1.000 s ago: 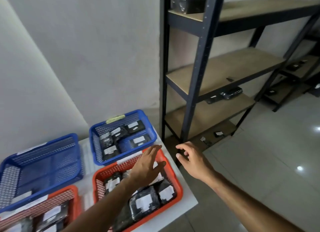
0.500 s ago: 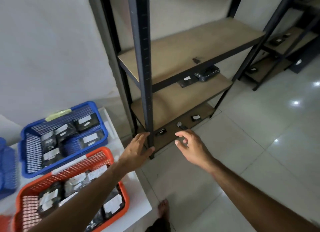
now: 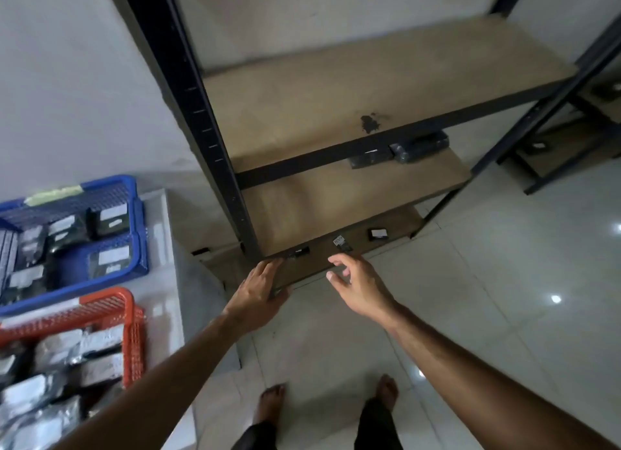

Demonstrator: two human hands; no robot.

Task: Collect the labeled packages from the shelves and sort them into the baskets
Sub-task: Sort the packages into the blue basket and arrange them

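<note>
Three small black labeled packages lie on the bottom shelf (image 3: pixel 322 264) of the dark metal rack: one (image 3: pixel 298 252) at the left, one (image 3: pixel 341 243) in the middle, one (image 3: pixel 377 233) to the right. My left hand (image 3: pixel 258 290) reaches toward the front left corner of that shelf with straight fingers, holding nothing. Just below the middle package my right hand (image 3: pixel 356 283) hovers, fingers spread and loosely bent, empty. Two larger black packages (image 3: pixel 400 150) sit on the shelf above. A blue basket (image 3: pixel 134 211) and an orange basket (image 3: pixel 131 318) with labeled packages stand at left.
The baskets sit on a white table (image 3: pixel 164 298) left of the rack. A black rack upright (image 3: pixel 198 113) rises just above my left hand. A second rack (image 3: pixel 571 140) with small packages stands at right. My bare feet (image 3: pixel 272 402) stand on the glossy tiled floor.
I have turned from the baskets toward the rack and looked down. Both hands moved from over the orange basket to the bottom shelf's front edge, still empty.
</note>
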